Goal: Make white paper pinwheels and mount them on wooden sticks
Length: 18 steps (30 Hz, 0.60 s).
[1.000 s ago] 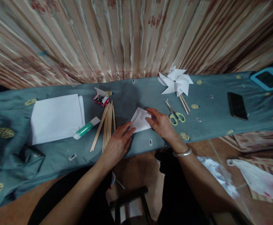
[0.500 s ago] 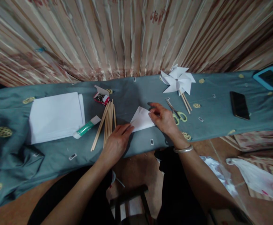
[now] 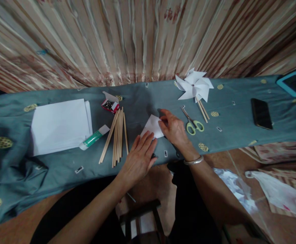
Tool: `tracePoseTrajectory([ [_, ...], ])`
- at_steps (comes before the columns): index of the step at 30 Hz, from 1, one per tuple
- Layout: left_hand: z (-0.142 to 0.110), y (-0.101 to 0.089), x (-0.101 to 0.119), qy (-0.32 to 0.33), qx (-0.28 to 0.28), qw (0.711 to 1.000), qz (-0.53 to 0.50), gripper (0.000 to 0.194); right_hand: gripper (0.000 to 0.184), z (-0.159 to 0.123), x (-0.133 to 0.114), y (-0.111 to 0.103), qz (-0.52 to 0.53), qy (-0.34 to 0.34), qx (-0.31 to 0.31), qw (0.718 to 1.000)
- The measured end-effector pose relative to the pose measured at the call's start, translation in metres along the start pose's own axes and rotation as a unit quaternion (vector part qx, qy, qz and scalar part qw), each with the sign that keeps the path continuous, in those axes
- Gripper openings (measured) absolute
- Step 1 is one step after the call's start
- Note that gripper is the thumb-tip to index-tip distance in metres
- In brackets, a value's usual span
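Note:
A small folded sheet of white paper (image 3: 151, 126) lies on the cloth between my hands. My left hand (image 3: 139, 157) lies flat, fingers stretched out, its fingertips over the paper's lower edge. At the paper's right side, my right hand (image 3: 174, 130) has its thumb and curled fingers on the edge, with the index finger reaching past it. Part of the paper is hidden under both hands. Several wooden sticks (image 3: 117, 135) lie left of my left hand. To the right of my right hand are scissors with light green handles (image 3: 195, 127).
A stack of white paper (image 3: 61, 125), a green glue stick (image 3: 93, 139) and an open red box of small metal pins (image 3: 109, 105) are on the left. A white paper pinwheel (image 3: 194, 84) on sticks, a black phone (image 3: 261, 113) and a blue-framed device (image 3: 295, 83) are on the right.
My left hand has turned flat and moved slightly right over the paper's lower edge, with fingers spread out. My right hand has shifted slightly left, and less of the paper shows.

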<state>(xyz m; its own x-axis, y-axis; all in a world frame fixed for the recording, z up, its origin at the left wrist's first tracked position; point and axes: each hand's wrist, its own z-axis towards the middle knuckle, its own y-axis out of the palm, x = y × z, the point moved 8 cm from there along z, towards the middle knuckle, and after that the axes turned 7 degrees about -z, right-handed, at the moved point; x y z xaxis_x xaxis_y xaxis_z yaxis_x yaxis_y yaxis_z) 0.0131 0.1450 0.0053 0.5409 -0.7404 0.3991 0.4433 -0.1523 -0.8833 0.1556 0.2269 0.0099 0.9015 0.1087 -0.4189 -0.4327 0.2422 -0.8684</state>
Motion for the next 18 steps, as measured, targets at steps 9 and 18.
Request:
tracePoseTrajectory([
  [9, -0.0013, 0.0065, 0.0043, -0.004, -0.04, 0.999, 0.008, 0.059, 0.043, 0.0005, 0.0011, 0.0058, -0.034, 0.0, 0.011, 0.999],
  [18, -0.0026, 0.0114, 0.0008, -0.01, -0.046, 0.999, 0.005, 0.061, 0.042, 0.0025, 0.0008, 0.0069, -0.044, 0.001, 0.018, 0.999],
])
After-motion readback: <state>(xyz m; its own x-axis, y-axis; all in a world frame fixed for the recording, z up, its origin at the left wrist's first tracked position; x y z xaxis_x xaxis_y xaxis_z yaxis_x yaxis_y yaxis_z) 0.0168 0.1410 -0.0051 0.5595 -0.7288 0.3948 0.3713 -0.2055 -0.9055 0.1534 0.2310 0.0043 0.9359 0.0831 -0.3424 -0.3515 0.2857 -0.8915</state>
